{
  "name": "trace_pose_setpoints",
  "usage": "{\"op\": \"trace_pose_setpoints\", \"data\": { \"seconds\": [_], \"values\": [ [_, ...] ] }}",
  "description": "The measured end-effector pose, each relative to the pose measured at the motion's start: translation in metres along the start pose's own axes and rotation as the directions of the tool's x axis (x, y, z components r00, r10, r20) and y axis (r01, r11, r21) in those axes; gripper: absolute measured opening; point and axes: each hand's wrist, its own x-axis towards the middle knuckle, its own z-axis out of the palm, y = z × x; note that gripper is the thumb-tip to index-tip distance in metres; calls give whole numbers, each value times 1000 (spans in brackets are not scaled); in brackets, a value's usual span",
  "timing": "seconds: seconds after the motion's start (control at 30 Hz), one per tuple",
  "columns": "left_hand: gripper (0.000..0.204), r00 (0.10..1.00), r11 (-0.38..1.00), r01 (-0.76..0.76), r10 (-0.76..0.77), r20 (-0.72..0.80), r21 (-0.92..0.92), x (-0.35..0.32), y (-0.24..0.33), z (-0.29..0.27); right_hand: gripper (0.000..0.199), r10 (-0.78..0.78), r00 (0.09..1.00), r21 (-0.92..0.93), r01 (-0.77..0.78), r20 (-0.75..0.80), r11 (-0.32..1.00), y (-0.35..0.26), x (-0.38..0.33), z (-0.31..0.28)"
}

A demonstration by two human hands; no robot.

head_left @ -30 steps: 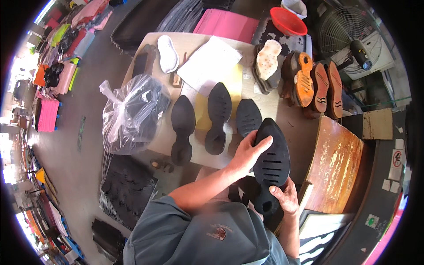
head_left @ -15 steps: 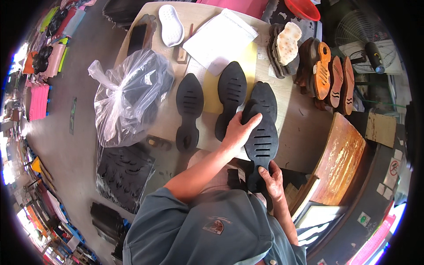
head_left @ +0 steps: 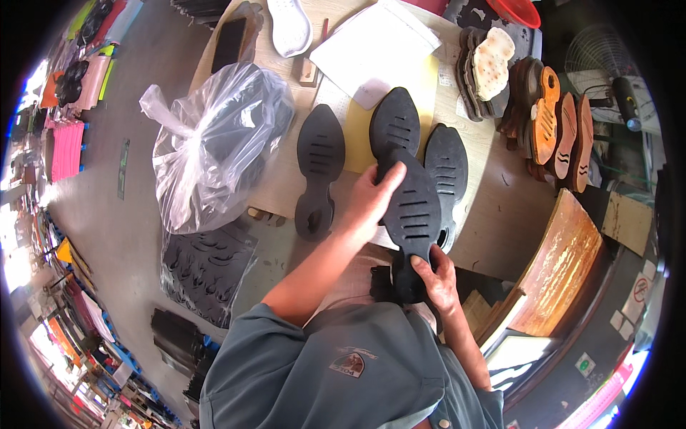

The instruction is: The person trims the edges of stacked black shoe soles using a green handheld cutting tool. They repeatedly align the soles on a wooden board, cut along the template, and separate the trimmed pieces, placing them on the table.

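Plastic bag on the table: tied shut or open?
Shut. The bag has its neck gathered into a knot at the left, with dark soles inside.

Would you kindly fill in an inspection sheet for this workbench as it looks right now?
Surface: pale wooden table, crowded, with a yellow mat on it.
Job's things: black rubber sole held over the near edge; three more black soles lie flat side by side on the table.
Clutter: clear plastic bag of dark soles, white paper, white sole, stack of brown and orange soles.
Grippers: left hand grips the held sole's side near its front; right hand holds its heel end.
Cables: nothing seen.
Surroundings: black moulded sheets on the grey floor, fan, red bowl, wooden board.
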Motion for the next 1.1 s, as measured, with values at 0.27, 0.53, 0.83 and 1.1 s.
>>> {"op": "trace_pose_setpoints", "data": {
  "seconds": [0.27,0.53,0.83,1.1],
  "values": [
    [70,930,912,-245,317,-187,330,33,63,-80,53,52,971,233,-107,231,967,-35,64,96],
    [62,952,864,-217,290,-96,455,64,80,-131,82,23,972,127,-54,234,990,-63,88,147],
    [55,837,565,-255,535,-113,785,80,71,-137,70,-254,955,-346,292,153,892,-62,90,160],
    [42,472,209,-490,880,56,846,38,62,-75,60,-489,816,-291,408,-308,865,-38,108,68]
  ]
}}
